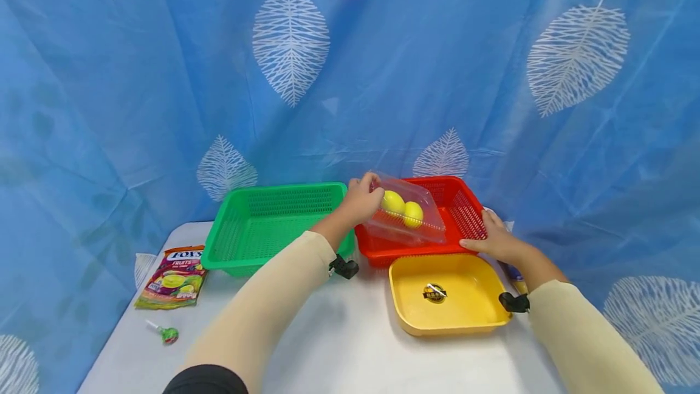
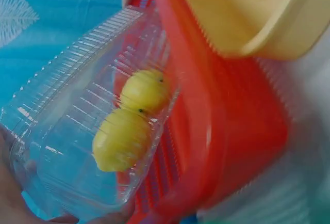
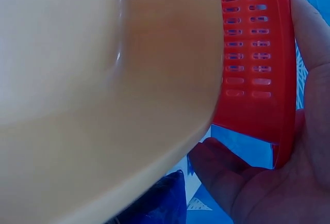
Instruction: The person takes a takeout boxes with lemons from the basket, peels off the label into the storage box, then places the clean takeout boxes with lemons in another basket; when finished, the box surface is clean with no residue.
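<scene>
My left hand grips one end of a clear plastic box, which is tilted over the red basket. Two lemons lie together at the low side of this box, showing through its ribbed plastic. At the right end of the basket, my right hand spans the near corner. Its fingers run straight along the outer rim, while the thumb stretches out beside the yellow basin.
The green basket adjoins the red one on the left. A candy bag and a green-wrapped lollipop lie at the table's left. Right of the yellow basin, a dark blue package is partly hidden by my right arm. A blue curtain hangs behind.
</scene>
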{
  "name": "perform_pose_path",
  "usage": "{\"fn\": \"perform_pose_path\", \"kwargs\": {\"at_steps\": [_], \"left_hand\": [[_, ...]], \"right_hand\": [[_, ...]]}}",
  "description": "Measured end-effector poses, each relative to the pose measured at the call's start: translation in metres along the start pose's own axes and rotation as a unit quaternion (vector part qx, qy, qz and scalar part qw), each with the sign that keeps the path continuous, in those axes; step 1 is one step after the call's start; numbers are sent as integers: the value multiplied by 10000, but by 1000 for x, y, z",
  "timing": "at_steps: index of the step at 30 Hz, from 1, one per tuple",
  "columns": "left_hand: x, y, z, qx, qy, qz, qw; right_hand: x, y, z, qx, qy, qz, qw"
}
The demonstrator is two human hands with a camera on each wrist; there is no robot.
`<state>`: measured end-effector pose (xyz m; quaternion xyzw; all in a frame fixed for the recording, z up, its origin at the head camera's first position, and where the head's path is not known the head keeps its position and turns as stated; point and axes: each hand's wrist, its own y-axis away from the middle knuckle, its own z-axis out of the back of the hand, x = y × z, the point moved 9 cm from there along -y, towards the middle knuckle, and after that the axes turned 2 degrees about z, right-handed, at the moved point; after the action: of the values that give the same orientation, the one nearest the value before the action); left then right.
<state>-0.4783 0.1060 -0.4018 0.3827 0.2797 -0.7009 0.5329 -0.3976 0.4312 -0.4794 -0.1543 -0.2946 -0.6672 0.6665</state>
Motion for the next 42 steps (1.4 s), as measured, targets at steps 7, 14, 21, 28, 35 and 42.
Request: {"fn": "perform_pose_path", "kwargs": {"at_steps": [7, 14, 21, 28, 35, 42], "left_hand": [[-7, -5, -26, -392, 537, -221, 9975], [15, -6, -51, -576, 461, 338, 9967], [10, -4, -70, -524, -153, 25, 9985], [15, -4, -76, -408, -451, 40, 9981], [22, -9, -79, -319, -138, 185, 9992], [27, -3, -76, -299, -820, 446, 9952]], "right_hand": [[6, 3, 6, 7, -18, -67, 10000], [3, 4, 2, 103, -95, -26, 9999], [-3, 8, 12, 1, 44, -54, 10000], [-3, 7, 9, 85, 93, -120, 9998], [-4, 4, 4, 26, 11, -163, 9999], [-2, 2, -1, 93, -15, -116, 9999]]}}
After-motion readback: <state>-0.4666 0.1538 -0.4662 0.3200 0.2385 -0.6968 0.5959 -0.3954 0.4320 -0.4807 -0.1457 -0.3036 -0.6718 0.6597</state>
